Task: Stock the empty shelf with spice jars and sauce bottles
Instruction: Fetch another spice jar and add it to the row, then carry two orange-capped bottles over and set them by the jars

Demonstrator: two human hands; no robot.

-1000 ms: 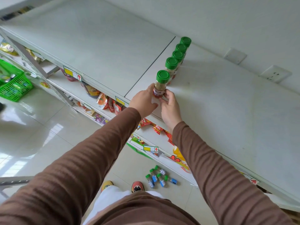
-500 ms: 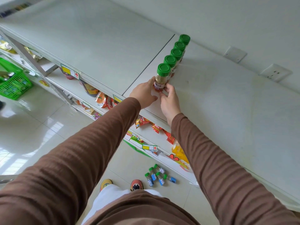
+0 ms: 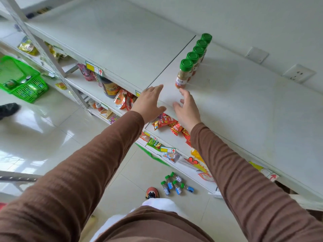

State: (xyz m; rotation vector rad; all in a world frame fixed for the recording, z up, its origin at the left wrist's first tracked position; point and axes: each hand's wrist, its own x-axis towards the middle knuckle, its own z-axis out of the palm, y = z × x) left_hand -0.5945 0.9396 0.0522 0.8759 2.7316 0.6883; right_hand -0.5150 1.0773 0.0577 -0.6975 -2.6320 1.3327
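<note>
Several green-capped spice jars stand in a straight row on the white top shelf [image 3: 244,109], running from the front towards the wall. The nearest spice jar [image 3: 183,74] holds brown powder and stands upright by the shelf's front edge. My left hand [image 3: 148,103] hovers just left of and in front of it, fingers spread, holding nothing. My right hand [image 3: 187,108] is just in front of the jar, also open and apart from it. Several more small green-capped jars [image 3: 173,183] with blue labels lie on the floor below.
Lower shelves hold snack packets [image 3: 167,122] and a dark sauce jar [image 3: 109,87]. A green basket [image 3: 21,79] sits on the tiled floor at left. Wall sockets [image 3: 298,73] are behind the top shelf. My shoe [image 3: 152,193] is by the floor jars.
Both hands have let go of the nearest jar and drawn back towards the shelf's front edge. The jar now stands alone at the front of the row.
</note>
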